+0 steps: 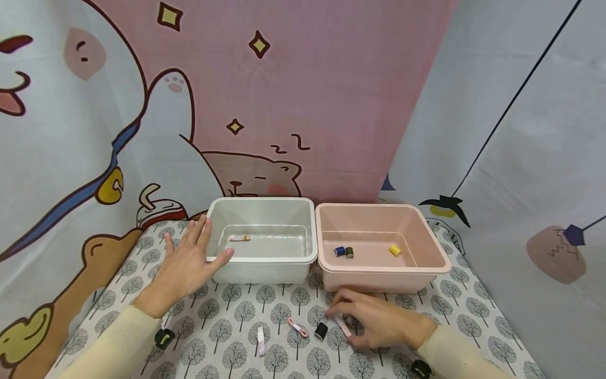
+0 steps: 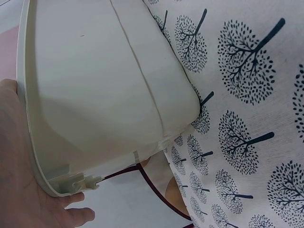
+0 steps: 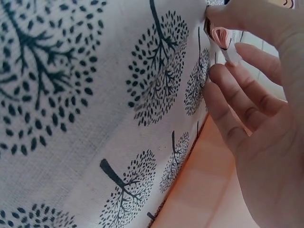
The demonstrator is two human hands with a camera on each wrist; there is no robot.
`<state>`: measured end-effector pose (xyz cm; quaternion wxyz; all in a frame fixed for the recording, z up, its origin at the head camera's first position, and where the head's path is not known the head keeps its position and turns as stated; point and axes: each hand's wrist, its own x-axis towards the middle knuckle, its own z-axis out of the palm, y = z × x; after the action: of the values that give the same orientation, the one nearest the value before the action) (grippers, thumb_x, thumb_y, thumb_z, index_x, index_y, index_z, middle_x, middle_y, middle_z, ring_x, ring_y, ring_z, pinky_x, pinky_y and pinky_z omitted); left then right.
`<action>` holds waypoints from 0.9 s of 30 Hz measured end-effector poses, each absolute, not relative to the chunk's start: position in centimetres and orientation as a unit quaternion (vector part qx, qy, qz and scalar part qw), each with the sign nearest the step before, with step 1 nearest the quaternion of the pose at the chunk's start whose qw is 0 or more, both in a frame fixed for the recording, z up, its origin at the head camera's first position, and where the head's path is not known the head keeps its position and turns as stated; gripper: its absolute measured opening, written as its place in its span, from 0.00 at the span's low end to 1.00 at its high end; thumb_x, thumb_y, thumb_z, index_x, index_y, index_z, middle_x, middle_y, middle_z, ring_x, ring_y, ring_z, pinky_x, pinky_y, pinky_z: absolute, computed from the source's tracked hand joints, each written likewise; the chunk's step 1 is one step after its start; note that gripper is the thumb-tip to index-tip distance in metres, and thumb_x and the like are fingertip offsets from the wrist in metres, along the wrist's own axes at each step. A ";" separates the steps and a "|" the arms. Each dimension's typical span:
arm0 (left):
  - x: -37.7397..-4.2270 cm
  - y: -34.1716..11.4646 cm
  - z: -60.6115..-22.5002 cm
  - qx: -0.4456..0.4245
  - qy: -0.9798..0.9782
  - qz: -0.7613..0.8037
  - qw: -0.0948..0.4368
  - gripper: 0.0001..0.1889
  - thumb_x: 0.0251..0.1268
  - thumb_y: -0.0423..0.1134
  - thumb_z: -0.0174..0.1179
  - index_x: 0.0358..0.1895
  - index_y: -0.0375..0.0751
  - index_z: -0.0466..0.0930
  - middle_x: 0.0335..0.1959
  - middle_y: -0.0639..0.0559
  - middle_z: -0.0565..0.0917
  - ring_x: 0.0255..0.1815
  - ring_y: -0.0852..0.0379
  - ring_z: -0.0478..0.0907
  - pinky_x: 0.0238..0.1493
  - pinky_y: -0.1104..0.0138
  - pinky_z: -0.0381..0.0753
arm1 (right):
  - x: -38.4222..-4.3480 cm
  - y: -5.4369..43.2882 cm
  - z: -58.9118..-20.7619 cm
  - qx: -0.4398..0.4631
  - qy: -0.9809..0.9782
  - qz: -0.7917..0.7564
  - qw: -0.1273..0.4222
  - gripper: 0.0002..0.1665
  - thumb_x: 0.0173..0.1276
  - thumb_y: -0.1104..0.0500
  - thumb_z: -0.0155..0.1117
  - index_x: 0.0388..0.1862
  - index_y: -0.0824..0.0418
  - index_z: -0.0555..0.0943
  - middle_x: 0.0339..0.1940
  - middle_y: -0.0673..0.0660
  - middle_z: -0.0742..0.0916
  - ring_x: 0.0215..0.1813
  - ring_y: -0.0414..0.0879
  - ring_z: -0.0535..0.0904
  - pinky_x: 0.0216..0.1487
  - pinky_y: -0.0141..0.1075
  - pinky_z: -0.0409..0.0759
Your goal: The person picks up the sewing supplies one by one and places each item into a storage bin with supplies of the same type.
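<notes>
My left hand point(image 1: 187, 263) rests on the left rim of the white bin point(image 1: 265, 271), fingers spread and fairly straight, the thumb over the front rim. Inside that bin lies a small folded tape point(image 1: 240, 238). Over the cloth in front of the pink bin point(image 1: 383, 279), my right hand point(image 1: 374, 321) pinches a folded pale pink tape point(image 1: 343, 325), which looks like a soft measuring tape, between thumb and fingers; its layered end point(image 3: 221, 37) shows in the right wrist view. Just left of it are a black thread spool point(image 1: 321, 331), a red-and-pink folded tape point(image 1: 298, 327) and a white folded tape point(image 1: 261, 341).
Within the pink bin lie a blue spool point(image 1: 339, 251), a dark green spool point(image 1: 349, 252) and a yellow spool point(image 1: 395, 250). Both bins stand side by side on a tree-print cloth point(image 1: 220, 331), against a cartoon-patterned curtain point(image 1: 331, 105).
</notes>
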<state>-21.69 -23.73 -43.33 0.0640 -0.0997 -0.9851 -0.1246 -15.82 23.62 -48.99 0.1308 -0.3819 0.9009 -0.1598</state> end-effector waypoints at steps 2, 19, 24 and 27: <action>-21.7 -23.7 -43.3 -0.100 -0.985 -0.124 0.065 0.59 0.88 0.80 0.42 0.97 0.33 0.44 1.00 0.35 0.42 1.00 0.24 0.42 0.85 0.11 0.26 | -15.8 23.6 -48.9 -0.376 0.901 -0.170 0.133 0.40 0.69 0.48 0.88 0.80 0.38 0.85 0.75 0.40 0.81 0.72 0.38 0.84 0.80 0.48 0.89; -21.6 -23.5 -43.2 -0.097 -0.985 -0.128 0.062 0.59 0.88 0.80 0.43 0.97 0.34 0.44 1.00 0.35 0.41 1.00 0.24 0.42 0.85 0.11 0.26 | -16.4 24.4 -48.6 -0.409 0.867 -0.260 0.113 0.16 0.74 0.50 0.84 0.57 0.50 0.93 0.52 0.41 0.92 0.49 0.25 0.86 0.54 0.26 0.92; -21.6 -23.5 -43.2 -0.096 -0.985 -0.129 0.064 0.59 0.88 0.80 0.44 0.97 0.33 0.45 1.00 0.35 0.42 1.00 0.24 0.42 0.85 0.11 0.26 | -16.4 24.7 -48.3 -0.448 0.853 -0.257 0.071 0.06 0.79 0.57 0.80 0.52 0.50 0.94 0.50 0.40 0.94 0.49 0.24 0.86 0.53 0.24 0.92; -21.5 -23.5 -43.1 -0.097 -0.985 -0.130 0.063 0.59 0.88 0.80 0.43 0.97 0.33 0.45 1.00 0.34 0.42 1.00 0.23 0.42 0.85 0.11 0.26 | -16.2 24.8 -47.9 -0.457 0.853 -0.247 0.055 0.06 0.80 0.57 0.80 0.52 0.49 0.94 0.50 0.40 0.94 0.50 0.24 0.86 0.54 0.24 0.91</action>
<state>-21.52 -23.50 -43.14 0.0632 -0.0966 -0.9848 -0.1297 -16.24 24.76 -47.95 0.0550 -0.4568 0.8529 -0.2465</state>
